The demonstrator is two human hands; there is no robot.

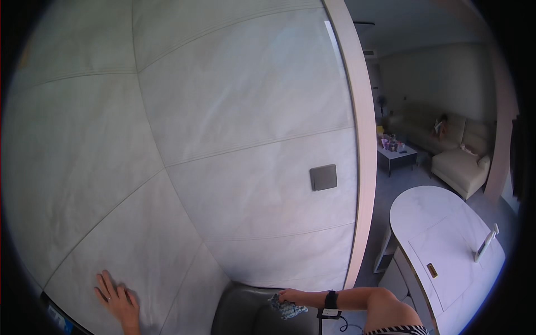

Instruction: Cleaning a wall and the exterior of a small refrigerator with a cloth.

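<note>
My left hand (118, 300) rests against the pale grey panelled wall (121, 234) at the lower left. Its fingers are spread and it holds nothing; a ring is on one finger. My right hand (287, 295) grips a crumpled, patterned blue-grey cloth (289, 309) that hangs from the fingers. Behind and below the cloth is a dark grey leather-like seat or chair back (243, 310), close to the wall. I cannot tell whether the cloth touches it. A black strap with a small device (331, 313) and a cable is around my right forearm.
A grey switch plate (323, 177) is on the wall beside a light door frame (363, 167). At right stands a white marble-look table (444, 226) bearing a white stand (485, 247). Farther off are a cluttered coffee table (398, 154) and a sofa (460, 165) with a seated person (440, 127).
</note>
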